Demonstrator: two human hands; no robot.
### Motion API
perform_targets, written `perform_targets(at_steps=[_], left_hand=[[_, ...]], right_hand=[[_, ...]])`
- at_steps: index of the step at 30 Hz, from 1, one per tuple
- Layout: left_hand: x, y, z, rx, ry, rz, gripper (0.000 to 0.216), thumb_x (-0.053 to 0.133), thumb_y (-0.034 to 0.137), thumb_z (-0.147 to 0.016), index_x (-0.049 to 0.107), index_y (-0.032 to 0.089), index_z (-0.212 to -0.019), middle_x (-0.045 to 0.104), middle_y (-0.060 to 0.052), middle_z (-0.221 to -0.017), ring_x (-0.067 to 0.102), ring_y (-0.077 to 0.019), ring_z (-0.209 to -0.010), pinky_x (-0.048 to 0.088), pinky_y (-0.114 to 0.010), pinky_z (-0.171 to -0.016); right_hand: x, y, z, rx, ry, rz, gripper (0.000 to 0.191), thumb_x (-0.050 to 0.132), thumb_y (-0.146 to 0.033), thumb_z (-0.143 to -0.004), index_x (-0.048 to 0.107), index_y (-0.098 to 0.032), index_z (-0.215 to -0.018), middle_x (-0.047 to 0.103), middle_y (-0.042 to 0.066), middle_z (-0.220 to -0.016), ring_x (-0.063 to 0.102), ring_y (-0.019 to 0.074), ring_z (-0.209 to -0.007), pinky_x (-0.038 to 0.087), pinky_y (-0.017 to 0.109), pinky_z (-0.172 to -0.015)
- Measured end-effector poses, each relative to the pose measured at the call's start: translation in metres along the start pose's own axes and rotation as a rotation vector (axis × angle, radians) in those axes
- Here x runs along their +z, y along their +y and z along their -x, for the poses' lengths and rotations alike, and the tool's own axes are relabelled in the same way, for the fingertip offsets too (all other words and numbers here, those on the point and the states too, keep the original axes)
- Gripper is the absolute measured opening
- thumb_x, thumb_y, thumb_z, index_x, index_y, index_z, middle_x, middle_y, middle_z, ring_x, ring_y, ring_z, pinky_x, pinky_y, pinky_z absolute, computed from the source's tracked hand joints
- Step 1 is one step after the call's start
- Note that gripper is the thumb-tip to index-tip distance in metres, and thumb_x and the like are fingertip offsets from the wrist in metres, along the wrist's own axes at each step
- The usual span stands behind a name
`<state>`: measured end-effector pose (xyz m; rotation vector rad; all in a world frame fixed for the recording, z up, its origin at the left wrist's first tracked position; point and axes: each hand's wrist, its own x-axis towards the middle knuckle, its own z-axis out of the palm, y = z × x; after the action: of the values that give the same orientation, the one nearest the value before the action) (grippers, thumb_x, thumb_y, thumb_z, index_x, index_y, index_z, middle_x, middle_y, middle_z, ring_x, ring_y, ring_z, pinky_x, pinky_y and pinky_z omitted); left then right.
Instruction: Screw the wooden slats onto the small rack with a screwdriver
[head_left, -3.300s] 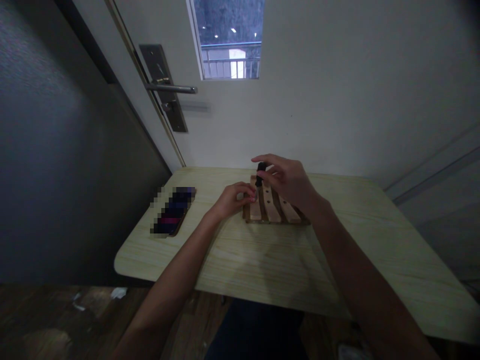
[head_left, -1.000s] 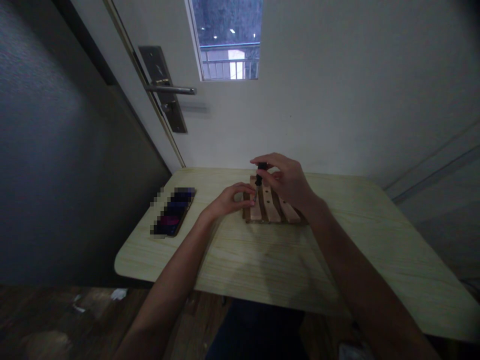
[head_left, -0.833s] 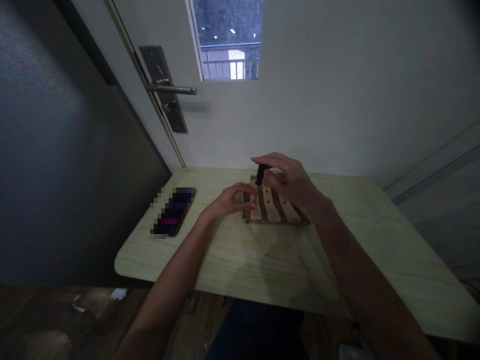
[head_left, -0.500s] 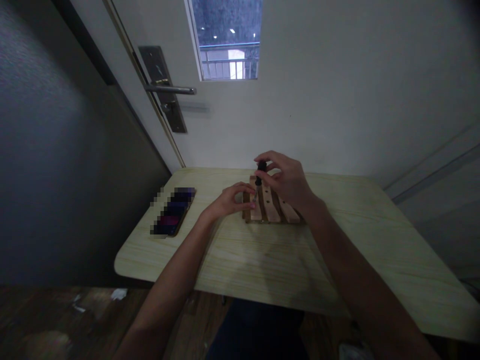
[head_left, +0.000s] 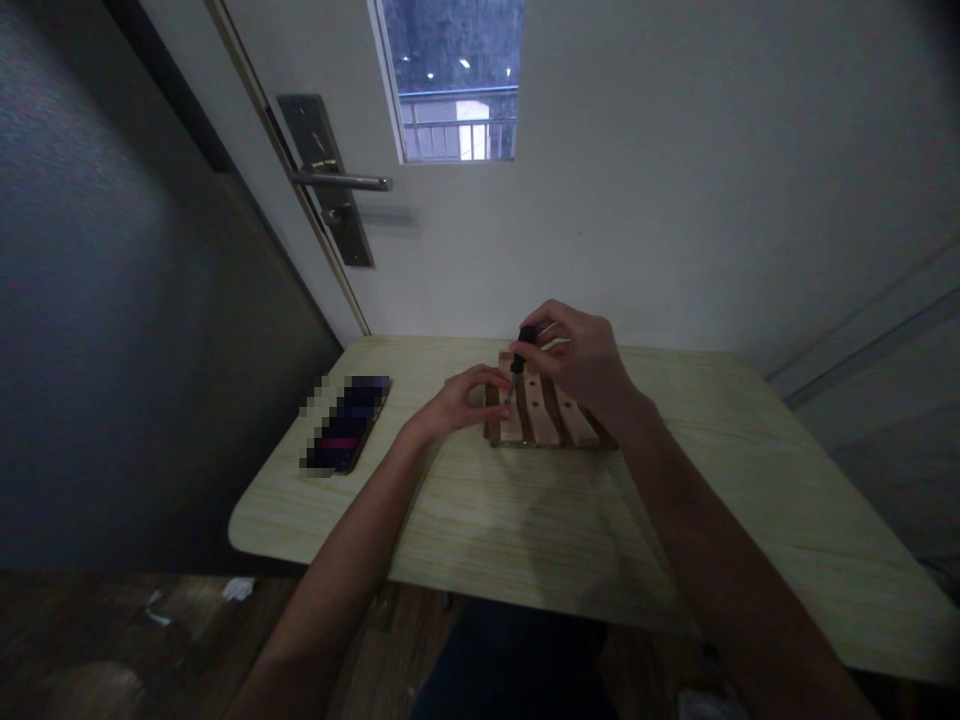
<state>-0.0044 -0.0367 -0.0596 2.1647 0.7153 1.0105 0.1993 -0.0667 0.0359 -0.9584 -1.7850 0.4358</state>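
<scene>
In my right hand [head_left: 589, 360] is a screwdriver [head_left: 518, 362] with a black handle, pinched between thumb and fingers. Its shaft slants down and slightly left to a pale wooden strip. My left hand [head_left: 461, 400] curls beside that strip, thumb and forefinger on either side of the screwdriver's tip; what they pinch is too small to make out. Three pale wooden strips [head_left: 545, 428] with dark holes lie side by side on a darker wooden base [head_left: 491, 432]. The right hand and forearm partly cover the base's right side.
A smartphone [head_left: 352, 425], partly pixelated, lies on the left of the light wood-grain table [head_left: 480, 530]. Behind the table stands a white door [head_left: 637, 200] with a metal handle [head_left: 345, 181] and a small window [head_left: 457, 80]. White scraps [head_left: 238, 589] lie on the floor.
My right hand has shifted slightly right, and the screwdriver's handle leans a little more to the right. The left hand and the wooden strips have stayed in place.
</scene>
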Motion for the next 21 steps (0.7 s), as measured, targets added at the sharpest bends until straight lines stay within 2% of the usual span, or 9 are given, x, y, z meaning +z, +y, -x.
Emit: perform_targets(at_steps=[3,5,9,12,14,18,21], left_hand=[[0.0004,0.0005,0.0000,0.013,0.003,0.006,0.034,0.079,0.037,-0.077,0.069,0.021,-0.105,0.067,-0.009,-0.112,0.063,-0.0214,-0.109,0.046,-0.041,-0.102],[0.0007,0.0002,0.0001,0.032,0.006,0.008,0.034,0.079,0.038,-0.077,0.069,0.021,-0.105,0.067,-0.009,-0.112,0.063,-0.0213,-0.108,0.045,-0.041,-0.102],[0.0013,0.0000,0.0006,0.042,0.011,0.018,0.033,0.079,0.037,-0.078,0.069,0.020,-0.104,0.067,-0.009,-0.114,0.063,-0.0211,-0.109,0.045,-0.040,-0.101],[0.0013,0.0007,0.0007,0.030,0.008,0.033,0.032,0.079,0.037,-0.078,0.069,0.021,-0.103,0.067,-0.009,-0.112,0.063,-0.0207,-0.108,0.046,-0.039,-0.101],[0.0009,0.0015,0.0006,0.017,-0.003,0.028,0.033,0.079,0.037,-0.077,0.069,0.020,-0.103,0.067,-0.008,-0.111,0.063,-0.0204,-0.107,0.046,-0.039,-0.101],[-0.0001,0.0027,0.0005,0.000,-0.008,0.020,0.034,0.080,0.037,-0.076,0.069,0.020,-0.105,0.067,-0.009,-0.114,0.063,-0.0207,-0.108,0.045,-0.039,-0.101],[-0.0004,0.0021,0.0004,0.013,-0.008,0.021,0.034,0.079,0.037,-0.077,0.069,0.020,-0.104,0.067,-0.009,-0.112,0.063,-0.0208,-0.108,0.046,-0.039,-0.101]], right_hand=[[0.0039,-0.0010,0.0010,-0.050,-0.014,0.033,0.019,0.072,-0.030,-0.078,0.067,-0.020,-0.094,0.070,0.001,-0.085,0.063,0.0125,-0.063,0.053,0.024,-0.054],[0.0043,-0.0015,0.0015,-0.110,-0.046,0.059,0.018,0.067,-0.027,-0.083,0.069,-0.021,-0.100,0.072,0.003,-0.093,0.064,0.0135,-0.070,0.054,0.026,-0.062],[0.0003,0.0000,0.0015,-0.178,-0.071,0.103,0.023,0.057,-0.025,-0.091,0.072,-0.021,-0.106,0.074,0.006,-0.095,0.066,0.0158,-0.080,0.055,0.032,-0.077],[-0.0021,0.0036,0.0012,-0.114,-0.067,0.089,0.031,0.054,-0.020,-0.088,0.070,-0.020,-0.114,0.074,0.008,-0.102,0.067,0.0160,-0.078,0.056,0.032,-0.071],[-0.0020,0.0057,0.0008,-0.042,-0.069,0.048,0.031,0.056,-0.019,-0.084,0.070,-0.018,-0.112,0.074,0.009,-0.104,0.067,0.0159,-0.075,0.057,0.030,-0.065],[0.0006,0.0055,-0.0006,0.071,-0.066,-0.041,0.017,0.066,-0.028,-0.079,0.068,-0.016,-0.091,0.071,0.005,-0.080,0.065,0.0147,-0.062,0.054,0.028,-0.055],[0.0022,0.0034,-0.0011,0.087,-0.038,-0.041,0.017,0.070,-0.032,-0.076,0.063,-0.018,-0.083,0.066,0.001,-0.070,0.063,0.0136,-0.059,0.052,0.027,-0.054]])
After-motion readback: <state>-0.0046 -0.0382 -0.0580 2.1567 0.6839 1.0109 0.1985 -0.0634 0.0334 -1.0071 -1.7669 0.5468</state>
